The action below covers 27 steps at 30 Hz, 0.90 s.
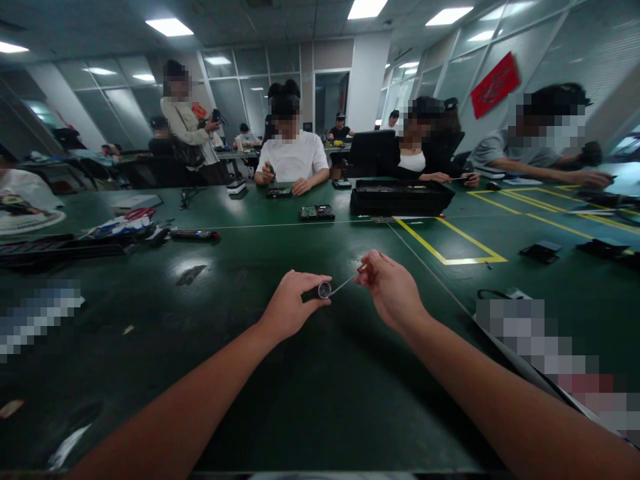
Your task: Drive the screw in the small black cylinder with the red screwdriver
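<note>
Above the green table [240, 400], my left hand [291, 303] pinches a small dark cylindrical part [324, 290] between thumb and fingers; its round, clear-looking end faces me. My right hand [393, 287] is closed on a thin screwdriver-like tool [344, 285] with a reddish handle end at the fingertips. The thin metal shaft slants down to the left, and its tip is at or beside the lower right edge of the round end. Whether the tip touches it is too small to tell.
Across the table, a green circuit board device [317, 213] lies beside a long black casing [401, 199]. A dark pen-like tool [195, 235] and red-handled scissors [140, 213] are at the left. Papers [545, 353] lie near my right forearm. Several people sit opposite.
</note>
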{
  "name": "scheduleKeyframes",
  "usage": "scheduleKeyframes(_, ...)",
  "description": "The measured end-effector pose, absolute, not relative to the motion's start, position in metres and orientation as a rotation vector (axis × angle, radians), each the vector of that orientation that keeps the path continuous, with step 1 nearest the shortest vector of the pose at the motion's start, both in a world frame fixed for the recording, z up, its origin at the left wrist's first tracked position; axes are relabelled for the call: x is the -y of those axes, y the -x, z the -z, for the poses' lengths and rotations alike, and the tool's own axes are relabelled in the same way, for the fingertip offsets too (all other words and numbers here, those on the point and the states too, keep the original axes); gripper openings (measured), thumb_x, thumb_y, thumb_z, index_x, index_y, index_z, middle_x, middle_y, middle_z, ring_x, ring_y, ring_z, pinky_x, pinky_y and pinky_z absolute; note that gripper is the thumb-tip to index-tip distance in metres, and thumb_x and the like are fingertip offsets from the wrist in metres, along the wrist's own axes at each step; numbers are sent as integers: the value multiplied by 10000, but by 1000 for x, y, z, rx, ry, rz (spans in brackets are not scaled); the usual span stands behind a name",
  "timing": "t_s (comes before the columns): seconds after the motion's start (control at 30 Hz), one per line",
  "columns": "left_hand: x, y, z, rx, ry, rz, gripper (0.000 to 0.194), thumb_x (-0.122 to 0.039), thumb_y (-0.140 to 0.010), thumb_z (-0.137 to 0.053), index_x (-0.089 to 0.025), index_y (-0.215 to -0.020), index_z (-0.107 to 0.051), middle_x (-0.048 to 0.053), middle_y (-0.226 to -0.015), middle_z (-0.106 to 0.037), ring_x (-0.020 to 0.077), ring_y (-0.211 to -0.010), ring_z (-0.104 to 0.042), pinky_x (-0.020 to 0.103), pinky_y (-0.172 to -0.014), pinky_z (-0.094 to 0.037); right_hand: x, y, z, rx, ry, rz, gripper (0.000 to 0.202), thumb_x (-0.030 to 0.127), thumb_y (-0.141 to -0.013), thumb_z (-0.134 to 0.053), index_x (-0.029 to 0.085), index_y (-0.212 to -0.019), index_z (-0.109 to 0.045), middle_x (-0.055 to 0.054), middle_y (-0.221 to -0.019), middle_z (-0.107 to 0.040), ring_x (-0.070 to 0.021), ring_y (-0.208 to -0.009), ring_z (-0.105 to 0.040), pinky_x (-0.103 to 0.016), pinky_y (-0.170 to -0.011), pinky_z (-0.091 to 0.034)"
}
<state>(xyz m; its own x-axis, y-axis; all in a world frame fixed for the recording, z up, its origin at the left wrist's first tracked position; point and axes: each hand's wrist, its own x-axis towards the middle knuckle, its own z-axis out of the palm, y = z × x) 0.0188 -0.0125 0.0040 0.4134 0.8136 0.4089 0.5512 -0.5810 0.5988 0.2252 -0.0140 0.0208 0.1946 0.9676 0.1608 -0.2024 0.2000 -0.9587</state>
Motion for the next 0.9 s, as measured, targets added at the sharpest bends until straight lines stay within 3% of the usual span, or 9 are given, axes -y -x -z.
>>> scheduleKeyframes(0.53,15,-20,-10,-1274,-2244,-951,410,-299,-825,-784,-277,-1224,-690,30,-1166,-735,251,-1065,-632,482,-1056,-399,26,-221,-26,1304,1096,-682,228,422,-961,-541,214,-918,-625,-14,-783,-651,-170,-722,-611,-345,-714,-489)
scheduleKeyframes(0.73,15,-21,-9,-1311,-2245,-935,409,-310,-823,-784,-287,-1221,-691,27,-1154,-735,253,-1049,-630,466,-1021,-418,31,-226,-32,1459,1221,-564,301,496,-905,-630,206,-826,-651,-13,-681,-647,-175,-618,-590,-327,-595,-440)
scheduleKeyframes(0.9,15,-21,-9,-1326,-2241,-927,392,-278,-828,-776,-271,-1212,-694,30,-1119,-741,242,-1026,-635,416,-946,-449,33,-228,-30,1594,1115,-522,121,317,-952,-547,225,-970,-622,-26,-847,-690,-193,-777,-656,-340,-706,-483)
